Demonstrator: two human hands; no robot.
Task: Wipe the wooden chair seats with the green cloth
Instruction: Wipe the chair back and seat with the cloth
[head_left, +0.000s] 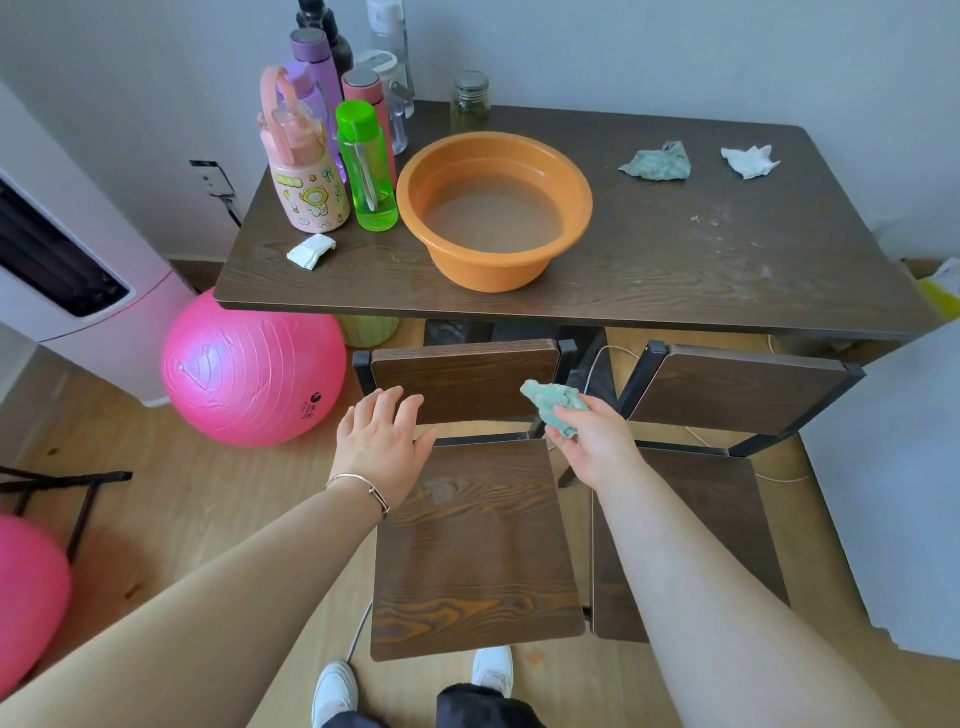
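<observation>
**A:** Where was the green cloth (555, 406)?

**B:** It was bunched into a wad in our right hand (592, 441), pinched between the thumb and curled fingers. Most of it poked out on the far side of the grip. We held it in the air over the far right corner of the left chair seat (478, 545), in front of that chair's backrest (462, 379). It looked clear of the wood.

**A:** Which way did the seat lie from the cloth?

**B:** It lay below the cloth and spread out to the near and left. The dark, grained seat ran longer from near to far than across. We judged the wipe would need to drop down first, then draw back toward us.

**A:** And the other hand?

**B:** Our left hand (382, 436) was spread flat with straight fingers, gripping nothing, over the seat's far left corner. We could not tell whether it touched the wood. Both hands were about equally near the seat, but only the right one had the cloth.

**A:** What lay around them?

**B:** The right chair seat (711, 493) stood just beside the left one, partly hidden under our right forearm. Beyond both chairs was a dark table (675, 270). On it were an orange basin (493, 260) of cloudy water, a second crumpled cloth (657, 162) at the far right, and a cluster of bottles (332, 156) at the far left.
</observation>
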